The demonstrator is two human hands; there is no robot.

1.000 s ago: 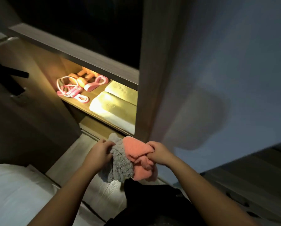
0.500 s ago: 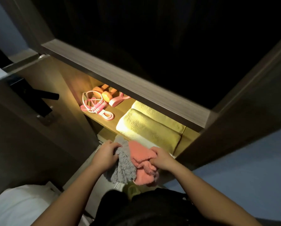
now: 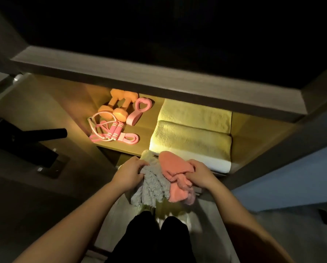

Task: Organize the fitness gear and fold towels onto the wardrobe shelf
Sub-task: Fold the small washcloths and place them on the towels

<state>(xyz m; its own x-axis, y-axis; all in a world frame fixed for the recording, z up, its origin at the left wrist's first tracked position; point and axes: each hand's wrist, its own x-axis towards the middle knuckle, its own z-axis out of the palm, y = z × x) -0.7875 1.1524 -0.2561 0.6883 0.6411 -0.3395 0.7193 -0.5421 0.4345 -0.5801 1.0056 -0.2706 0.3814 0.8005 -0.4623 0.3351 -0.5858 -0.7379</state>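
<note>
My left hand (image 3: 129, 172) grips a fluffy grey towel (image 3: 152, 188) and my right hand (image 3: 200, 173) grips a crumpled orange-pink towel (image 3: 175, 168). Both are held bunched together just in front of the lit wardrobe shelf (image 3: 143, 143). On the shelf's left part lie two orange dumbbells (image 3: 119, 105), a pink heart-handled grip (image 3: 139, 112) and a pink skipping rope (image 3: 109, 130). Two folded light towels (image 3: 193, 133) lie on the right part, one behind the other.
A thick shelf board (image 3: 140, 76) overhangs the lit shelf, with a dark compartment above it. A black handle (image 3: 45, 133) juts out on the open door at left. My dark-trousered legs (image 3: 157, 238) stand below. A wardrobe side panel (image 3: 273, 156) rises at right.
My view has swung left and closer to the wardrobe, so the whole lit shelf now shows. Both hands keep the same grip on the towel bundle, now nearer the shelf's front edge.
</note>
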